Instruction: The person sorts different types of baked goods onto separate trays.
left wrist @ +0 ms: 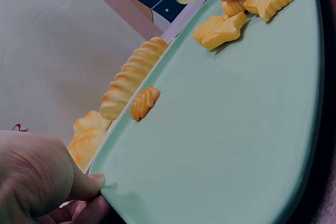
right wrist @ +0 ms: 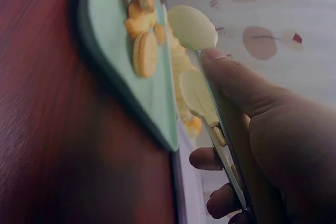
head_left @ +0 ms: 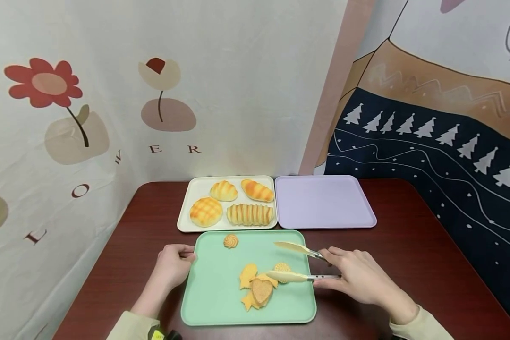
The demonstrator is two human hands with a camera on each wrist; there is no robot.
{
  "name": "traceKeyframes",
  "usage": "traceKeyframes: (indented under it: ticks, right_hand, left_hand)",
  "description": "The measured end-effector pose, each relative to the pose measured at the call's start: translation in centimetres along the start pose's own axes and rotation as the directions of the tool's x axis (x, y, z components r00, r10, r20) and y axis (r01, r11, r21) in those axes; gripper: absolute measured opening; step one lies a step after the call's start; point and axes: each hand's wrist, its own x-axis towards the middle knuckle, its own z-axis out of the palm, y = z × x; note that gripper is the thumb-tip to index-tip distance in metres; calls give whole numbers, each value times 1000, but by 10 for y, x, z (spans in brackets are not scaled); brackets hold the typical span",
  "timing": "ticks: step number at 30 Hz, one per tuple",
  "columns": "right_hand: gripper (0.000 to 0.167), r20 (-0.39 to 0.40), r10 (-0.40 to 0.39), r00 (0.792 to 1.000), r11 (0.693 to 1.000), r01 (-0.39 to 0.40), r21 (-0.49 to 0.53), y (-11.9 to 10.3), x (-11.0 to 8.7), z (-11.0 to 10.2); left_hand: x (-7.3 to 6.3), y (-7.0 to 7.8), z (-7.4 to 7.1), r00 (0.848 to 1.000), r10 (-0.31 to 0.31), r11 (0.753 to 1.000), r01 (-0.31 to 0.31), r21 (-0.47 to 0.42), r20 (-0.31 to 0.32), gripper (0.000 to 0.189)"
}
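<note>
My left hand [head_left: 173, 265] pinches the left rim of a green tray [head_left: 212, 297], thumb on top and fingers beneath in the left wrist view. In my right hand [head_left: 361, 276] is a pair of tongs [head_left: 288, 276] with cream-coloured tips. Their arms stand apart over the tray's right side, with nothing between the tips. Below the nearer tip lies a pile of cookies: a heart-shaped cookie [head_left: 261, 291] on top, several yellow shaped ones under it, and a round cookie [head_left: 282, 270] at its right. A swirl cookie [head_left: 231, 241] sits alone near the tray's far edge.
Behind the green tray stands a cream tray [head_left: 186, 222] with a round bun [head_left: 206, 212], a ridged loaf [head_left: 250, 215] and two smaller breads. A lilac tray [head_left: 326, 203] adjoins it on the right. All rest on a dark red table [head_left: 425, 255] against a printed curtain [head_left: 246, 85].
</note>
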Motion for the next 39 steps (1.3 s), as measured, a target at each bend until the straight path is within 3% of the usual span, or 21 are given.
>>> traceKeyframes:
  ticks: [9, 17, 39]
  right_hand:
    - [57, 54, 4, 999, 1000, -4, -2, 8, -13, 2]
    - [46, 37, -45, 998, 999, 45, 10, 11, -15, 4]
    - [43, 77, -16, 997, 998, 12, 58, 17, -19, 2]
  left_hand:
    - [0, 1, -1, 1000, 1, 1000, -1, 1, 0, 24]
    - [-1, 2, -1, 1000, 7, 1000, -7, 4, -1, 24]
    - [1, 1, -1, 1000, -1, 1000, 1, -6, 11, 24]
